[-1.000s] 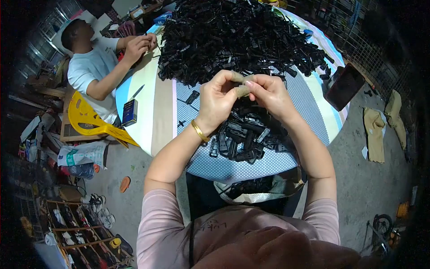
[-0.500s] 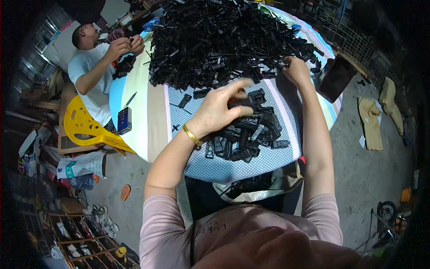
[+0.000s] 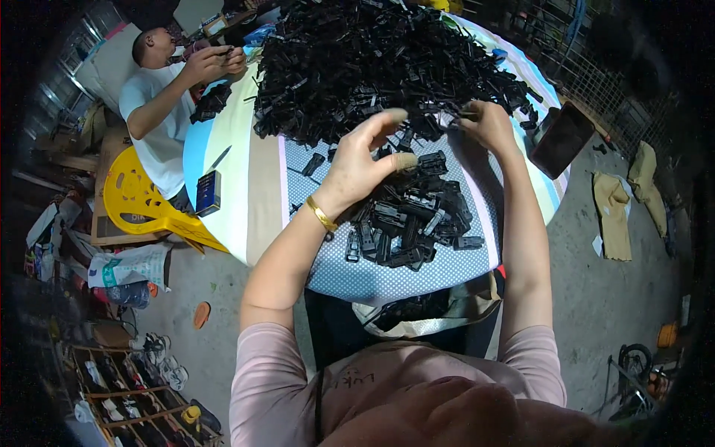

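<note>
A big heap of black plastic parts (image 3: 380, 67) covers the far half of the table. My left hand (image 3: 357, 164), a gold bracelet at its wrist, hovers over a smaller cluster of black clip-like parts (image 3: 410, 220). Its thumb and fingers are apart with nothing seen between them; the thumb tip looks wrapped in something tan. At the heap's near right edge, my right hand (image 3: 491, 128) has its fingertips closed on a dark plastic part, mostly hidden among the others.
The table (image 3: 261, 216) has a striped cloth. A dark tablet-like device (image 3: 562, 140) stands at its right edge; a small dark-blue box (image 3: 208, 194) and a pen-like tool (image 3: 220, 157) lie left. A co-worker (image 3: 160, 112) handles something beside a yellow chair (image 3: 134, 197). An open sack (image 3: 410, 324) hangs below the near edge.
My left hand has shifted slightly left, with its fingers still spread. My right hand stays at the heap's edge, fingers slightly moved. The co-worker's hands have risen a little.
</note>
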A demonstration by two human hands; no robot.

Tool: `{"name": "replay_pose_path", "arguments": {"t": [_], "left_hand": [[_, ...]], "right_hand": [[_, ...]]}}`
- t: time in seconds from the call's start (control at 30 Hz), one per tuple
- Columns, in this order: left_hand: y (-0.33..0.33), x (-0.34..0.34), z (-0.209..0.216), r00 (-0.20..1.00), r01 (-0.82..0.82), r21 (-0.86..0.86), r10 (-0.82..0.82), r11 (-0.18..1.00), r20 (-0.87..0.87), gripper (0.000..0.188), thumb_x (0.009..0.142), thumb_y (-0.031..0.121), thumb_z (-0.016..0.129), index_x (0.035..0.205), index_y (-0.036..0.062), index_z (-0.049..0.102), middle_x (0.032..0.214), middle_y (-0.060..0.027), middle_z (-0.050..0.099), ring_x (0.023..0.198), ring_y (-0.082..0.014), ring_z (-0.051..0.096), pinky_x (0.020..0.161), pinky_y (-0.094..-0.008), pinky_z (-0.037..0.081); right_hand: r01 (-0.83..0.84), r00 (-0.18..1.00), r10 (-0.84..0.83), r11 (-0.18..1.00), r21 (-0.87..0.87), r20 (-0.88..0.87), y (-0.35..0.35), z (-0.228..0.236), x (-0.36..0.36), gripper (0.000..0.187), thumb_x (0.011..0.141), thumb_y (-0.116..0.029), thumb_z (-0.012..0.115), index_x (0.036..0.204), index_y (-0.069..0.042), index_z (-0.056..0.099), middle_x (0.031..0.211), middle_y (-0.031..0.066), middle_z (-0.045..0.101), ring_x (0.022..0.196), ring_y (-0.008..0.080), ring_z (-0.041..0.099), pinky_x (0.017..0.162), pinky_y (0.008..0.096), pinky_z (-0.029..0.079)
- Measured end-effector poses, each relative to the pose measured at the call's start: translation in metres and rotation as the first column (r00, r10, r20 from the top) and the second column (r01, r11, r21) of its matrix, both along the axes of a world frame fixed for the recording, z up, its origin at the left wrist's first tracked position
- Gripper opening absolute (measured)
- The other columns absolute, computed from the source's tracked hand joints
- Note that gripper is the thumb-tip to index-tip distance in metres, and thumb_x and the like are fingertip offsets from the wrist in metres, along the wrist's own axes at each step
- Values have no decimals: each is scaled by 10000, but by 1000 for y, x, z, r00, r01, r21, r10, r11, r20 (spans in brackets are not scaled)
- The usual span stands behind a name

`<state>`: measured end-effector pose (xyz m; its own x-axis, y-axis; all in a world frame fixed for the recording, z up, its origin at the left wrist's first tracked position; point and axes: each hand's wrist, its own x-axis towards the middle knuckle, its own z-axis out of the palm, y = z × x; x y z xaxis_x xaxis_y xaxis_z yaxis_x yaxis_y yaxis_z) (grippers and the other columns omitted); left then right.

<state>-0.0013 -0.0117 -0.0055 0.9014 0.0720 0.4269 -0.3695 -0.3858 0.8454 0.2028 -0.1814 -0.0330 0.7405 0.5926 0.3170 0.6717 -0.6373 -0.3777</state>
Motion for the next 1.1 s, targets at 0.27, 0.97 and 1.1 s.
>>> {"name": "replay_pose_path", "arguments": {"t": [0.27, 0.97, 1.1], "left_hand": [[-1, 4, -10, 972, -130, -97, 146, 987, 186, 707, 669, -4, 675, 1273, -24, 307, 1237, -130, 436, 1129, -202, 444, 950, -298, 365], [4, 1, -7, 994, 42, -390, 2, 920, 111, 247, 762, -13, 596, 991, -15, 504, 898, -77, 582, 793, -107, 577, 683, -214, 487], [-5, -2, -12, 962, -132, -268, 189, 954, 199, 174, 747, 15, 623, 907, -9, 557, 832, -70, 612, 731, -100, 583, 647, -223, 485]], "right_hand": [[-144, 696, 504, 795, 589, -511, 42, 31, -104, 216, 727, -219, 682, 785, -20, 622, 609, -55, 515, 523, 17, 419, 447, 175, 299], [-186, 670, 618, 677, 713, -412, 38, 23, -121, 224, 853, -216, 523, 913, -16, 603, 621, -40, 516, 509, 15, 407, 448, 165, 305], [-132, 573, 647, 679, 722, -503, 41, 18, -121, 210, 846, -210, 530, 886, -25, 619, 600, -47, 511, 514, 24, 410, 460, 173, 318]]}}
